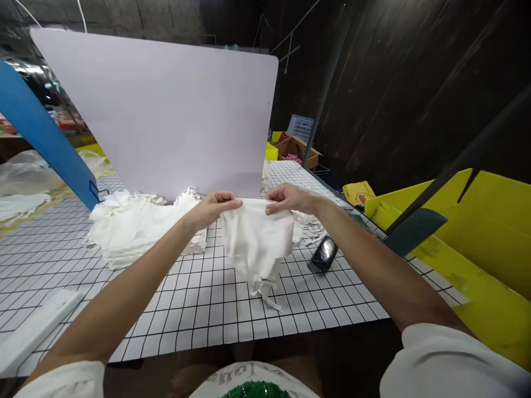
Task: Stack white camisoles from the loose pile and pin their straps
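I hold a white cloth bag (256,243) up over the gridded table (199,309) by its top edge. My left hand (215,207) pinches the left corner and my right hand (288,198) pinches the right corner. The cloth hangs down between them, and its drawstrings trail onto the table below. A pile of similar white cloth pieces (141,229) lies just left of my left hand.
A large pale board (166,110) stands upright behind the pile, with a blue panel (41,138) at its left. A small dark shiny object (324,253) lies right of the cloth. Yellow bins (477,243) line the right side. A white flat piece (37,326) sits near left.
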A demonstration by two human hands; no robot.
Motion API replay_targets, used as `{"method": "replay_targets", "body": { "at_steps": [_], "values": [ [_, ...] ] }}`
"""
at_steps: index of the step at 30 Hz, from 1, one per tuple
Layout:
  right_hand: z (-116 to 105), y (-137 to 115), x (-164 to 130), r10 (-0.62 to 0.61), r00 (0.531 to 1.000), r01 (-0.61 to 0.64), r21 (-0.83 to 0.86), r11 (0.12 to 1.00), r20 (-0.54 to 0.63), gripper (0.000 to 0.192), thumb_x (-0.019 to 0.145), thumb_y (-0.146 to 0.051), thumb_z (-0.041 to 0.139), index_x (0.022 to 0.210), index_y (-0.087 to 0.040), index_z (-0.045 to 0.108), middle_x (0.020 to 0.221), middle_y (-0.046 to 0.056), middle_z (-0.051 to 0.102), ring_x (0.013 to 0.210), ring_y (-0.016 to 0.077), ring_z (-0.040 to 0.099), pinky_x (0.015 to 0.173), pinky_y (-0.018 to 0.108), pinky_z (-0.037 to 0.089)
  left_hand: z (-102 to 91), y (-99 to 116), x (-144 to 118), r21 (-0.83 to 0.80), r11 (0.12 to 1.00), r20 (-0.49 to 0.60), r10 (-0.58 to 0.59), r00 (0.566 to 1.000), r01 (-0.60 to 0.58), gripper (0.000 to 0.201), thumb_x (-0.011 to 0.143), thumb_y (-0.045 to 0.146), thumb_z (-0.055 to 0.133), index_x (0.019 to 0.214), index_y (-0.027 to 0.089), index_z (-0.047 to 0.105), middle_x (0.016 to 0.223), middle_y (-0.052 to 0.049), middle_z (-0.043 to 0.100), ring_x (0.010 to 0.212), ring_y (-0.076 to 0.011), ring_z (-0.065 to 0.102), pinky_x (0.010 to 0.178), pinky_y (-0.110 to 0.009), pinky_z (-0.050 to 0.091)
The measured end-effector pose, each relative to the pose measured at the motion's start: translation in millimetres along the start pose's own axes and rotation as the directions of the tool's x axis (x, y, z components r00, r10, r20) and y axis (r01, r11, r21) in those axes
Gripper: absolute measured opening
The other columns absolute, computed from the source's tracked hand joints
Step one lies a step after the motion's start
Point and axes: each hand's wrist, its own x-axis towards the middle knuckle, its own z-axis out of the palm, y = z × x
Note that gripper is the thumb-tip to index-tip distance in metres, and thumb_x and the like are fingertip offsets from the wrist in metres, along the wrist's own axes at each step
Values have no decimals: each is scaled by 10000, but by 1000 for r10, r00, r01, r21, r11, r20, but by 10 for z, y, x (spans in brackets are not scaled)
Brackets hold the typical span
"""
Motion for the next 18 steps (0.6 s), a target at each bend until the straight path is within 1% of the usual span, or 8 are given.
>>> {"method": "replay_targets", "body": {
  "at_steps": [2,4,6,8,11,14,16,18],
  "values": [
    [-138,46,-124,29,999,-30,29,999,30,433,589,-416,912,842,-116,730,780,20,693,693,120,623,572,201,462,-22,152,-73,-17,998,-11,59,998,-59,328,785,414,812,702,143,646,707,6,636,635,-88,592,579,-187,464],
    [-232,70,-236,2,1000,-3,86,996,18,432,594,-415,914,858,-122,736,816,32,710,723,133,645,612,218,502,-37,306,-147,-20,996,16,88,996,-88,345,803,415,799,682,143,624,717,-1,635,659,-91,601,602,-181,484],
    [-284,55,-316,-50,998,55,149,987,-36,425,571,-425,927,796,-130,718,787,25,698,682,124,629,585,216,496,-49,427,-199,-20,996,16,89,996,-89,375,791,432,806,667,144,600,657,14,604,590,-76,570,554,-167,473],
    [-324,13,-367,-97,986,122,185,975,-138,439,551,-461,934,712,-137,686,710,10,656,603,101,574,513,202,442,-82,503,-233,-2,997,-12,81,997,-81,408,750,448,835,656,147,575,592,36,565,500,-55,515,471,-148,427],
    [-407,-58,-422,-142,937,204,171,964,-319,482,544,-547,920,646,-159,652,644,7,597,559,99,511,477,222,389,-197,546,-283,105,994,-2,-17,1000,17,404,662,432,890,690,151,602,595,29,597,467,-68,529,406,-148,398],
    [-508,-94,-464,-199,877,277,123,953,-437,491,537,-607,898,680,-200,663,736,36,629,651,159,562,556,296,454,-351,540,-347,221,966,28,-141,990,132,379,629,425,900,738,150,663,650,-5,657,510,-116,600,418,-181,452],
    [-566,-97,-475,-223,853,307,109,946,-472,482,557,-629,877,712,-225,665,780,47,640,701,192,588,598,338,475,-455,528,-378,228,964,-3,-138,990,135,384,627,440,893,706,149,654,627,-7,646,496,-116,591,410,-185,451],
    [-606,-92,-461,-218,857,299,106,948,-467,484,569,-635,867,710,-230,643,742,46,616,685,196,581,579,341,458,-550,522,-384,186,979,-67,-69,995,81,398,628,447,888,667,151,626,586,2,619,470,-100,558,402,-178,435]
  ]
}}
